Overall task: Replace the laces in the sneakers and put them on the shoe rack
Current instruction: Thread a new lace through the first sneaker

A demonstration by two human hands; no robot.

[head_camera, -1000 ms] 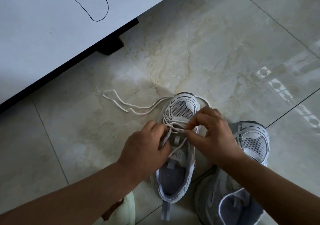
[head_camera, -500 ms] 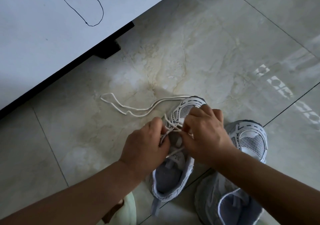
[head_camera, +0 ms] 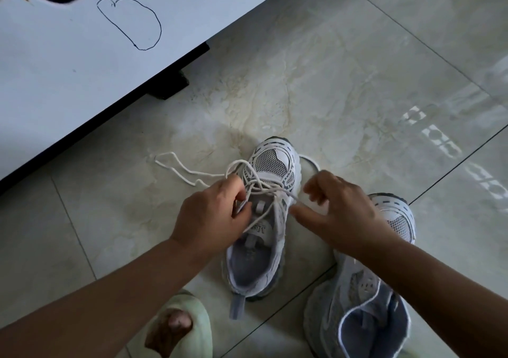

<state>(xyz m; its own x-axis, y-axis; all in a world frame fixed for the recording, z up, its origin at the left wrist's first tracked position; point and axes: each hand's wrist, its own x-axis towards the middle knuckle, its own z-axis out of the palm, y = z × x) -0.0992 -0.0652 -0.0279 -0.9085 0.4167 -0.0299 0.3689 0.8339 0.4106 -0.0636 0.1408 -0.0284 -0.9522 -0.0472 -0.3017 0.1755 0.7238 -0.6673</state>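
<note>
The left hand (head_camera: 214,214) is pinching the white lace (head_camera: 264,189) beside the eyelets of the sneaker (head_camera: 264,220) standing on the floor (head_camera: 343,82); the right hand (head_camera: 338,209) is pinching its other strand. The tongue label is lying between both grips, unreadable.

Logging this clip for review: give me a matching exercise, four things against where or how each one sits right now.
Things:
1. left hand
2. right hand
3. second sneaker
4. white lace

States:
A. loose end trails over the tiled floor
B. pulls a strand to the right
C. unlaced, beside the sneaker being worked on
D. grips lace at the left eyelets

Pairs: 1-D, 2-B, 3-C, 4-A
</note>
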